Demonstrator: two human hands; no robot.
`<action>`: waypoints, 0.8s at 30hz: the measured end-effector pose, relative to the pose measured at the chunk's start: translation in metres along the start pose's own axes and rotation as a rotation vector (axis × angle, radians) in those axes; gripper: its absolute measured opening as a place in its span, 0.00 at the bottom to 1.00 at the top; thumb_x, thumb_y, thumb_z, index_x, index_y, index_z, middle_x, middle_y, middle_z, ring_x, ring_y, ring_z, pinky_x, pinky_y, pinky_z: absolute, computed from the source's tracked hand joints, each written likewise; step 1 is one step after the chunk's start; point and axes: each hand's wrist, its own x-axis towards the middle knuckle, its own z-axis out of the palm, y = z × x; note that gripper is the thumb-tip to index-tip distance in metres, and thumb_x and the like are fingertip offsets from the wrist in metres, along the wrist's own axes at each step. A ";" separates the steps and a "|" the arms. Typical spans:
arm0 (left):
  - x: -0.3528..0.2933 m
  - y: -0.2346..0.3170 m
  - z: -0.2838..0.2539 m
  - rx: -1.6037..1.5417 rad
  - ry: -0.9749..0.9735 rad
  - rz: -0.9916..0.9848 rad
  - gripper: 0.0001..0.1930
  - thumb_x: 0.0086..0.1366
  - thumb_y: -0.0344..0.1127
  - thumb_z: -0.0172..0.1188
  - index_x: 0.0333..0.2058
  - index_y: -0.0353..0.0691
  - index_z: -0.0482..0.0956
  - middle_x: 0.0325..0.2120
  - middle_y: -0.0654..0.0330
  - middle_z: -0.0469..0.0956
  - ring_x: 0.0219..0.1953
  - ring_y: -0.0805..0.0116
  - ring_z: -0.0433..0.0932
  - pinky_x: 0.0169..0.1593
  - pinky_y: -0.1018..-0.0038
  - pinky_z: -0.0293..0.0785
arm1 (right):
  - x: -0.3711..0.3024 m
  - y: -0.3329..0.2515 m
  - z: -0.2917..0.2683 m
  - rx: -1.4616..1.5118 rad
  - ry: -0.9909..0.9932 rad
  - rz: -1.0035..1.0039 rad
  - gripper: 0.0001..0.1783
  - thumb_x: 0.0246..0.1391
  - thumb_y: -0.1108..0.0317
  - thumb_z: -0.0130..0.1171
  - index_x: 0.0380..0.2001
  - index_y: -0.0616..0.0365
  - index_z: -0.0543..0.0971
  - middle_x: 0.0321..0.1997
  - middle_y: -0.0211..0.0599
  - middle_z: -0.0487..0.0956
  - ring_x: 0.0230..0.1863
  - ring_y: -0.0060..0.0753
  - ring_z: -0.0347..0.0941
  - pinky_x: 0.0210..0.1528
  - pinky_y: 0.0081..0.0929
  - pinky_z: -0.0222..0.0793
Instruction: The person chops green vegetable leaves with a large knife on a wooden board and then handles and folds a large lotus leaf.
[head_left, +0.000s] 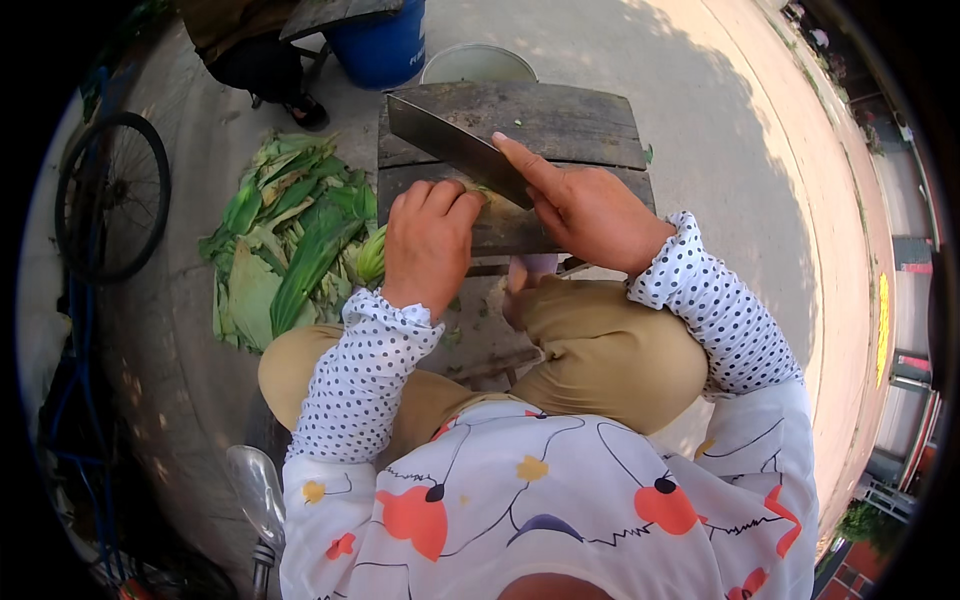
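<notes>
My right hand (pixel 600 215) is closed round the handle end of a wide cleaver (pixel 455 148), its index finger stretched along the blade. The dark blade slants over a worn wooden stool top (pixel 560 110). Left of the blade, my left hand (pixel 432 235) curls down with its fingers bent on the wood. A green leafy stalk (pixel 371 256) sticks out beside that hand, and a pale bit shows by its fingertips near the blade. The fingers and palm hide most of the stalk. Both my forearms wear white sleeves with dark dots.
A heap of green leaves (pixel 300 240) lies on the concrete ground left of the stool. Beyond the stool stand a pale round bucket (pixel 480 65) and a blue tub (pixel 380 45). Another person's dark-clad leg (pixel 262 75) is at the far left, near a bicycle wheel (pixel 113 198).
</notes>
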 end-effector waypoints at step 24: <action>0.000 -0.005 0.000 -0.109 0.044 -0.023 0.10 0.58 0.24 0.64 0.39 0.40 0.84 0.37 0.57 0.80 0.41 0.52 0.77 0.46 0.59 0.76 | 0.007 0.002 0.006 -0.033 0.040 -0.048 0.48 0.60 0.77 0.57 0.80 0.50 0.50 0.35 0.53 0.82 0.31 0.59 0.79 0.36 0.50 0.75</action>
